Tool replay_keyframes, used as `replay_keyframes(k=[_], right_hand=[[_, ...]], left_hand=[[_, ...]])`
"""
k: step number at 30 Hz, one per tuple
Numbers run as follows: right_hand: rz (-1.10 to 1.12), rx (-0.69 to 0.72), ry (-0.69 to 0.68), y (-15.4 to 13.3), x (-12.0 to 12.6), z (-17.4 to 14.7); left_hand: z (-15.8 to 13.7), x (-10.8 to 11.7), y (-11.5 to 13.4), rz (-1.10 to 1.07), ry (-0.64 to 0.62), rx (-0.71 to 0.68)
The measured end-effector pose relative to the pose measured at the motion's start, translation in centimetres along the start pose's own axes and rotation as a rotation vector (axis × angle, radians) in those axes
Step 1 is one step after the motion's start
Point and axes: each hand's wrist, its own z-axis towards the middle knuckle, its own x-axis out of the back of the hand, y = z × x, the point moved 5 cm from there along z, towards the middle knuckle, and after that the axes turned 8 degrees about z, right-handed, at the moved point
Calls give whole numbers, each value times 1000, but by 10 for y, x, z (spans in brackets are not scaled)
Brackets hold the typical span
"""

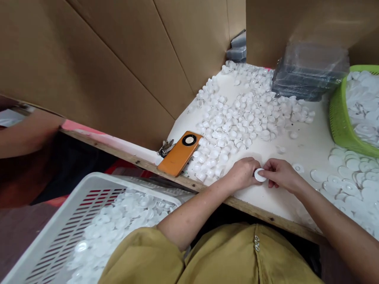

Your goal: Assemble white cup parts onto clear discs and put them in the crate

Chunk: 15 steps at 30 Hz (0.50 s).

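Over the front of the table, both hands meet at one small white plastic disc (260,175). My left hand (244,172) is closed on the disc's left edge, its fingertips partly hidden. From the other side my right hand (278,173) pinches the same disc between thumb and fingers. Beyond the hands spreads a heap of small white round caps (231,122). To the right lie many flat white discs (349,177), and a single disc (297,168) rests just past my right hand.
An orange phone (179,154) lies by the table's edge beside keys (166,148). A green basket (340,114) of white discs stands right, near stacked clear plastic packs (310,71). Cardboard (124,67) walls the left. A white crate (97,177) holds white pieces; another person's arm (29,132) shows far left.
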Motion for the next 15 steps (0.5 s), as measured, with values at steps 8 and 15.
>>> replay_keyframes(k=[8, 15], right_hand=[[-42, -24, -83, -3, -5, -5], [-6, -67, -81, 3, -3, -4]], left_hand=[[-3, 5, -1, -64, -55, -99], [-2, 5, -2, -61, -57, -105]])
